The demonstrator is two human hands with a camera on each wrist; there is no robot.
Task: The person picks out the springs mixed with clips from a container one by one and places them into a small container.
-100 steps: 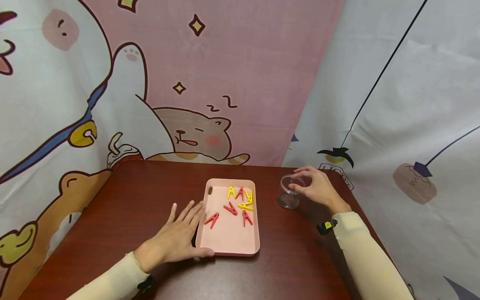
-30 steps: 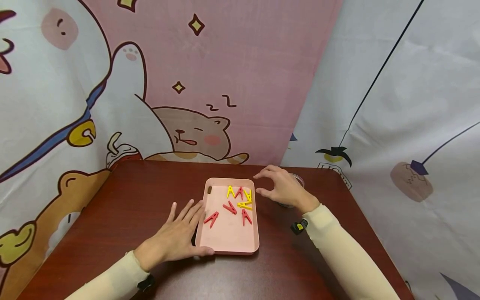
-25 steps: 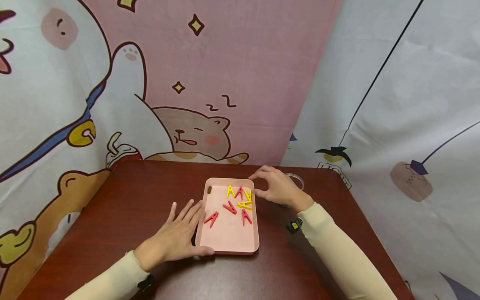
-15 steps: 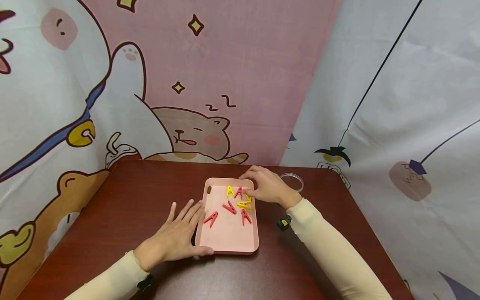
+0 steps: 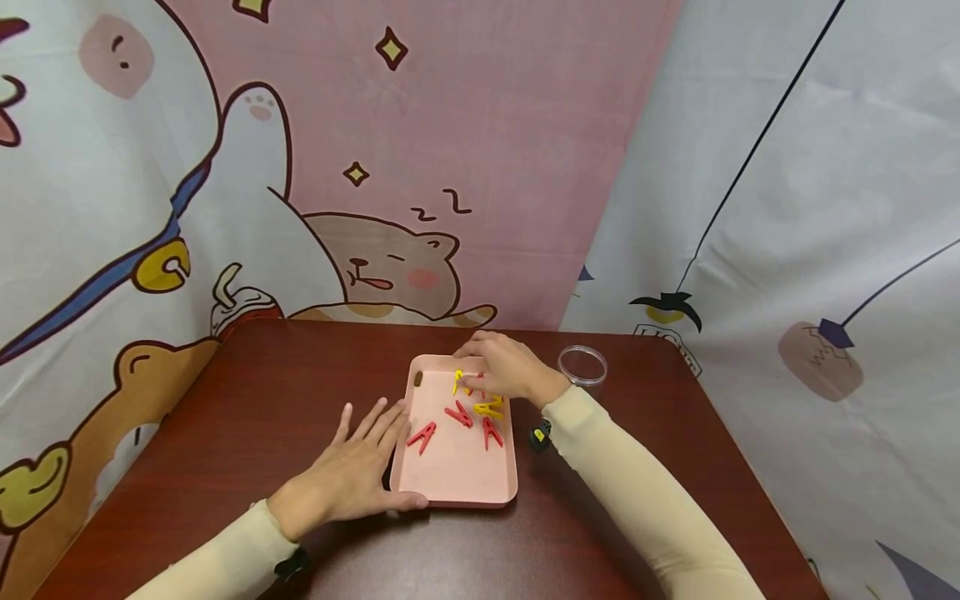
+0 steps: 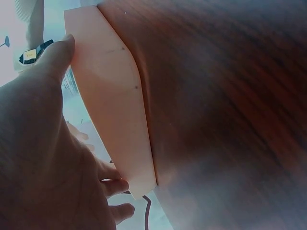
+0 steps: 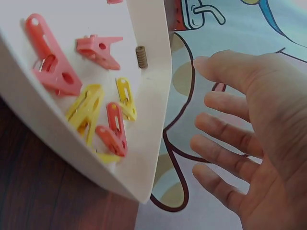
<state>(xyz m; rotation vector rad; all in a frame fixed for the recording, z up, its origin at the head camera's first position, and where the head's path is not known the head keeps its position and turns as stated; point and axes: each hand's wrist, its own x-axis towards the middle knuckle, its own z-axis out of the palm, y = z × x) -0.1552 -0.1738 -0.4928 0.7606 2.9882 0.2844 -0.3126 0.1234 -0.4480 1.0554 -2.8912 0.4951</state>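
My left hand lies with straight, spread fingers along the near left side of a pink tray. In the left wrist view its thumb and fingertips touch the tray's rim. My right hand hovers over the tray's far right corner. The right wrist view shows its fingers loosely bent, with nothing between them. Red clothespins and yellow clothespins lie scattered in the tray, some partly hidden by the right hand. A small brown ridged dowel lies by the far left corner of the tray.
To the right of the tray stands a clear jar, its lower part partly hidden by the right sleeve. Tray and jar stand on a dark red-brown wooden table. A cartoon-printed cloth hangs behind the table.
From the jar, my right hand has moved left over the tray's far end and covers some clothespins. The jar's rim shows again. The left hand and the tray have stayed put.
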